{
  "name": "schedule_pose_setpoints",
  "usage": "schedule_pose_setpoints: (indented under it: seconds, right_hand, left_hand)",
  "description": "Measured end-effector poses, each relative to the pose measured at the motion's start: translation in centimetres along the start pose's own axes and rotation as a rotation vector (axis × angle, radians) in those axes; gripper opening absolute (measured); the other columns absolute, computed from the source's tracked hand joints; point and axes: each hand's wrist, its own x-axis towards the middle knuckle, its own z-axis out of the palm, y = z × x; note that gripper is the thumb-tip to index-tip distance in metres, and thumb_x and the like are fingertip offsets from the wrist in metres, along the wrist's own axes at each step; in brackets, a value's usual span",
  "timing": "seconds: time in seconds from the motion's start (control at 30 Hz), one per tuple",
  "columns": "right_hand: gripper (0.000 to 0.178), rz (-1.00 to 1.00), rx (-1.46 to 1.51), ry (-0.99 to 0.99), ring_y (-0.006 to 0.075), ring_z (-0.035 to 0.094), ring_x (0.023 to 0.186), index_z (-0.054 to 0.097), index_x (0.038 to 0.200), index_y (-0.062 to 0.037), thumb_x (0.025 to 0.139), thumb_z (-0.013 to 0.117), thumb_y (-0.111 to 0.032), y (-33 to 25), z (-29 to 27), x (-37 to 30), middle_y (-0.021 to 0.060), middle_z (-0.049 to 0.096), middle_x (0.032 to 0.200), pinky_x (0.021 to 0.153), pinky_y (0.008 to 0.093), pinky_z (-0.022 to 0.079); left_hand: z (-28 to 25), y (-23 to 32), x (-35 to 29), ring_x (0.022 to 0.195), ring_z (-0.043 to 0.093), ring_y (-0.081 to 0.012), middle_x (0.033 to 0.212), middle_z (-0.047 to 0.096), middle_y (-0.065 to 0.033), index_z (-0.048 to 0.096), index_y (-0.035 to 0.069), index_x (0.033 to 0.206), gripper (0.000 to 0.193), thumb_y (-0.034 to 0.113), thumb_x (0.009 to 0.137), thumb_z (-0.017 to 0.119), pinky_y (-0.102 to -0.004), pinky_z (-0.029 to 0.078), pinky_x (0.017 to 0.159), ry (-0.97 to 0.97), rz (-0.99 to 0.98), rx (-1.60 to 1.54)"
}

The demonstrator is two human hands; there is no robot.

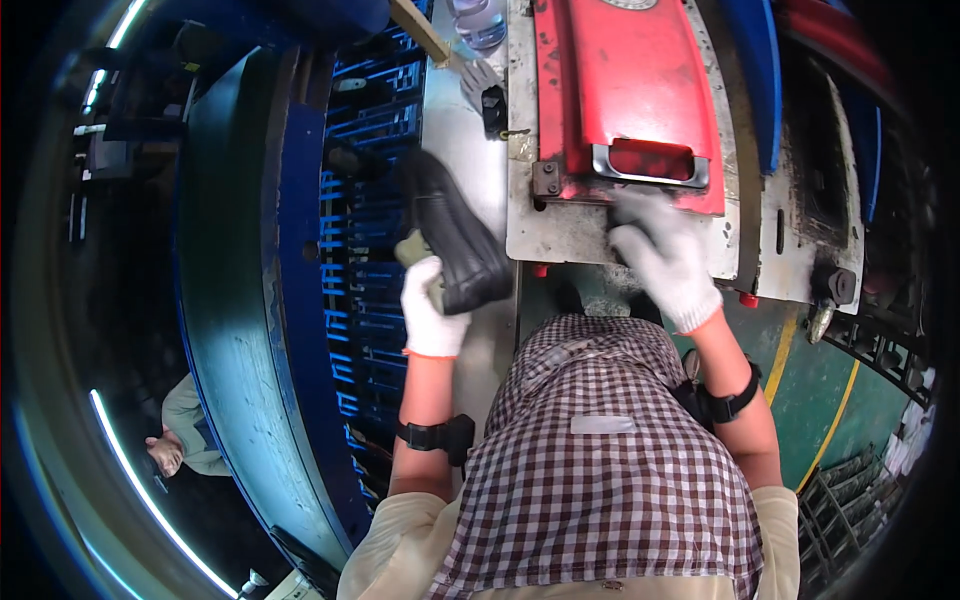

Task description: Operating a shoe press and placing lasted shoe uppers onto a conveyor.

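My left hand (432, 310), in a white knitted glove with an orange cuff, grips a black leather shoe (455, 240) held up on the left side. A pale green part (412, 248) shows along the shoe's side near my fingers; I cannot tell whether it belongs to the shoe. My right hand (660, 255), in a similar glove, is close to the front edge of a red machine cover (650, 80), just below its metal-rimmed opening (650, 163). Its fingers look dark and smeared, so their grip is not readable.
Metal plating (555, 240) lies under the red cover. A clear bottle (480, 22) and a grey glove (480, 85) rest at the far side. Blue racking (375, 130) runs along the left. Another person (195, 430) is at far left. A second machine plate (800, 220) is at right.
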Motion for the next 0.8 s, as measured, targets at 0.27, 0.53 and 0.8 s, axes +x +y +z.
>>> schedule_pose_setpoints:
  seconds: [0.27,0.53,0.8]
  right_hand:
    - [0.029,-0.001,-0.470,0.274,0.0340,0.067,0.102,0.069,0.115,-0.0097,0.086,0.070,-0.009,5.5,1.9,-2.3,0.0135,0.069,0.106,0.087,0.0439,0.054]
    - [0.035,0.076,-0.566,0.218,0.0331,0.067,0.102,0.069,0.120,-0.0121,0.086,0.069,-0.009,5.7,2.3,-2.4,0.0133,0.069,0.112,0.087,0.0433,0.055]
    - [0.034,0.119,-0.554,0.178,0.0360,0.064,0.107,0.069,0.120,-0.0092,0.086,0.066,-0.007,5.8,2.4,-2.4,0.0152,0.067,0.115,0.097,0.0458,0.050]
  left_hand:
    - [-13.0,7.0,15.0,0.087,0.068,-0.0198,0.098,0.067,-0.0037,0.066,0.010,0.105,0.026,0.014,0.080,0.073,-0.0367,0.058,0.078,0.458,0.274,0.306]
    - [-18.4,14.6,23.3,0.088,0.060,-0.0227,0.103,0.064,-0.0086,0.064,-0.003,0.111,0.052,0.015,0.066,0.082,-0.0388,0.053,0.080,0.786,0.587,0.669]
    - [-19.6,17.2,26.9,0.116,0.062,-0.0339,0.135,0.061,-0.0210,0.043,-0.007,0.145,0.083,0.028,0.080,0.082,-0.0438,0.050,0.098,0.775,0.686,0.924]
